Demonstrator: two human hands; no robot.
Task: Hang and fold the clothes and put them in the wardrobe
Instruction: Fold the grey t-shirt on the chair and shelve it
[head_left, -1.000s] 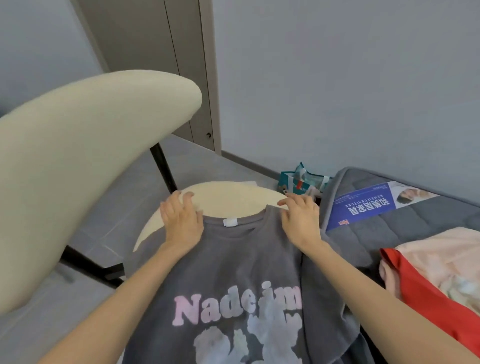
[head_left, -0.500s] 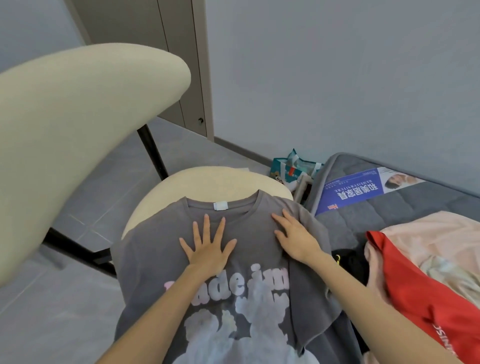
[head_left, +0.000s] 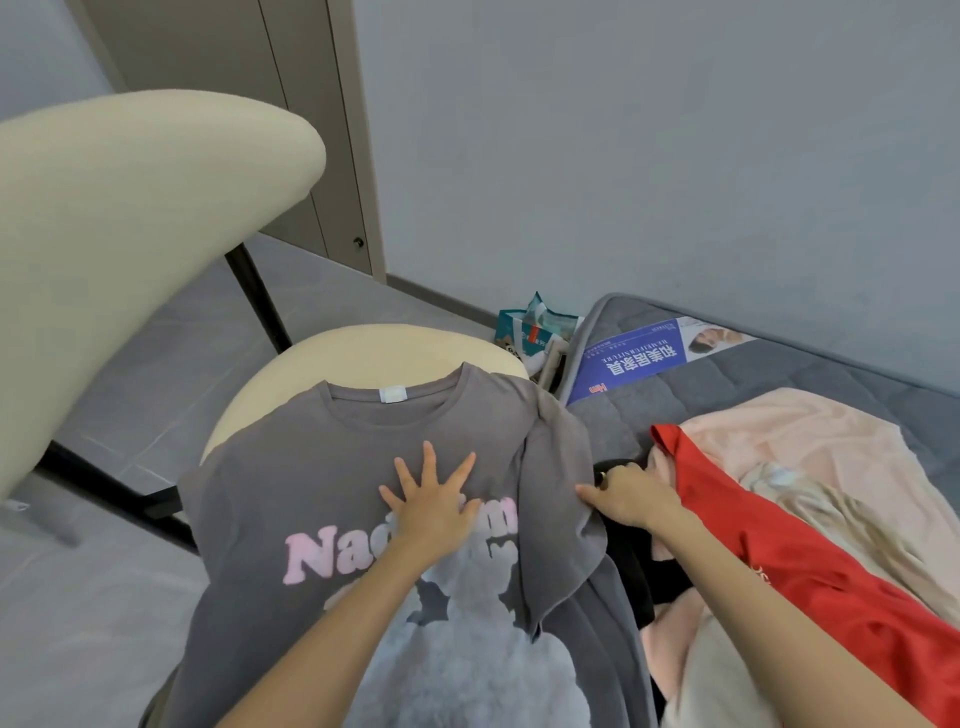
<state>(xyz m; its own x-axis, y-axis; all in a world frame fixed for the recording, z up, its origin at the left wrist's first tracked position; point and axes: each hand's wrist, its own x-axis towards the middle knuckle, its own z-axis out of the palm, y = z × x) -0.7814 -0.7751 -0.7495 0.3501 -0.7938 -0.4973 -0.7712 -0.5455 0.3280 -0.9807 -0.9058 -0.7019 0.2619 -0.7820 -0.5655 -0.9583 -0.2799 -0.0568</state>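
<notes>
The T-shirt (head_left: 291, 493) lies on the chair seat (head_left: 363, 353) at frame centre. To its right, the mattress (head_left: 779, 374) carries a clothes pile (head_left: 779, 467), with a leaflet (head_left: 639, 358) behind. Between seat and mattress stands what may be a packet (head_left: 530, 327).

This is looking like a bedroom in a home. A grey quilted mattress (head_left: 779, 374) is lying against a plain wall (head_left: 623, 156) and is carrying a blue printed label (head_left: 639, 361). A pink garment (head_left: 810, 441) and a red garment (head_left: 779, 545) are lying heaped on it. A grey T-shirt (head_left: 311, 467) is draping over the seat of a cream chair (head_left: 130, 234). Tall beige door panels (head_left: 291, 104) are standing in the corner. A grey tiled floor (head_left: 156, 374) is running beneath, and a small bag (head_left: 535, 332) is sitting on it beside the mattress.
</notes>
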